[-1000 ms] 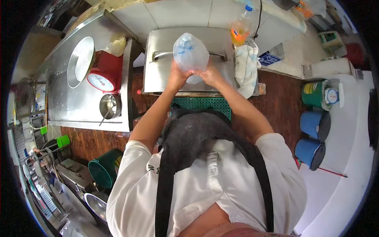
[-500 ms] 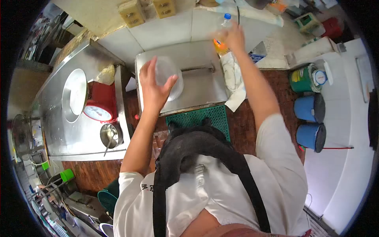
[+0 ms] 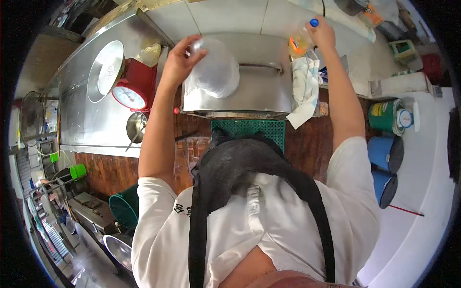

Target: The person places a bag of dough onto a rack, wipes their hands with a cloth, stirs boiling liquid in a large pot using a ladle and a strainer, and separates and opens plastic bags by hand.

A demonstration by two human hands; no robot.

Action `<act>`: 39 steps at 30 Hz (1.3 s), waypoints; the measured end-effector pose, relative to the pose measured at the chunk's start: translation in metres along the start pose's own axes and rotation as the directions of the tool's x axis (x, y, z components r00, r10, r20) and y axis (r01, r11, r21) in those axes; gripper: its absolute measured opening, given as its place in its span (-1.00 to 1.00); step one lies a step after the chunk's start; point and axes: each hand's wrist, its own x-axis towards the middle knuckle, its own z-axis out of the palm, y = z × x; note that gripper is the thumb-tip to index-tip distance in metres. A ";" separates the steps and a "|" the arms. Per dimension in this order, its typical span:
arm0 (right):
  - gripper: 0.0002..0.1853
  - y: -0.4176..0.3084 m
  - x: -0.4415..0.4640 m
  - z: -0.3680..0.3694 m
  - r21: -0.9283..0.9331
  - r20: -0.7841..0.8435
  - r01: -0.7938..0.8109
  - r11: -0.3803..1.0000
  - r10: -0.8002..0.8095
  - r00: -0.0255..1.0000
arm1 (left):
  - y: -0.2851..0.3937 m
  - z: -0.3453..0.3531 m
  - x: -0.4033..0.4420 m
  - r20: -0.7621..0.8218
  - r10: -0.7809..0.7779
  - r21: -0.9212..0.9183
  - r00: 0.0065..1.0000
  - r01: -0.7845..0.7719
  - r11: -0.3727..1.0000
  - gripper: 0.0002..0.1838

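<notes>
My left hand (image 3: 182,60) is at the upper left edge of a clear plastic bag (image 3: 216,72), with part of the bag between thumb and fingers. The bag looks rounded and puffed out over the stainless steel lid (image 3: 264,93); its contents cannot be made out. At the right, my right hand (image 3: 322,36) grips a clear bottle (image 3: 301,42) near its blue cap. The bottle leans, carries an orange label and shows yellowish liquid. Just below it lies a white cloth (image 3: 303,86).
A red dial scale (image 3: 132,91) with a metal pan (image 3: 106,72) stands on the steel counter at left, beside a small metal pot (image 3: 136,127). Blue buckets (image 3: 384,153) and a green tub (image 3: 384,116) line the right wall. A green mat (image 3: 247,132) covers the floor ahead.
My left hand has gone from spread fingers to closing on the bag's edge. The bottle has tilted in my right hand. The camera view has shifted.
</notes>
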 end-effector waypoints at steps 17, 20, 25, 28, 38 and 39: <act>-0.61 -0.108 -0.150 -0.087 0.413 -0.008 0.078 0.907 -0.082 0.997 | -0.027 0.043 -0.083 -0.036 -0.110 0.441 0.993 0.114 0.890 -0.53; -0.55 -0.106 -0.141 -0.082 0.294 0.044 0.122 0.948 -0.140 0.989 | -0.024 0.032 -0.088 0.025 -0.311 0.348 0.950 0.284 0.894 -0.78; -0.54 -0.109 -0.145 -0.071 0.292 -0.136 0.277 0.916 -0.247 0.960 | -0.009 0.000 -0.069 -0.236 -0.085 0.140 0.968 0.120 0.983 -0.79; -0.56 -0.111 -0.146 -0.060 0.403 -0.159 0.269 0.875 -0.223 0.962 | 0.004 -0.012 -0.057 -0.428 -0.091 0.127 0.899 0.159 0.979 -0.73; -0.61 -0.106 -0.155 -0.051 0.488 -0.216 0.282 0.826 -0.199 0.956 | 0.006 -0.017 -0.023 -0.556 0.034 -0.035 0.831 -0.064 0.997 -0.66; -0.59 -0.107 -0.156 -0.050 0.497 -0.206 0.269 0.825 -0.189 0.960 | 0.005 -0.016 -0.020 -0.567 0.067 -0.109 0.821 -0.156 0.982 -0.63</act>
